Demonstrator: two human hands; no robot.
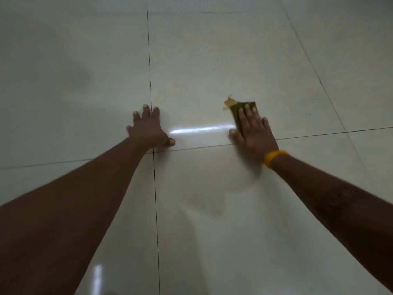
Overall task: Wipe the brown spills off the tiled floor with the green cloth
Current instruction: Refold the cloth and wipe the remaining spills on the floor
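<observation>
A folded green cloth (pixel 237 116) lies flat on the pale tiled floor (pixel 202 60). My right hand (pixel 253 135) presses down on it with the fingers spread, covering most of it. A brown spill (pixel 229 102) shows on the tile at the cloth's far left corner, touching its edge. My left hand (pixel 148 129) rests flat on the floor to the left, fingers apart, over a dark grout line, holding nothing.
Dark grout lines (pixel 152 86) cross the glossy tiles. A bright streak of reflected light (pixel 200 129) lies between my hands. A yellow band (pixel 273 156) sits on my right wrist. A tiny dark speck (pixel 213 70) marks the tile farther away.
</observation>
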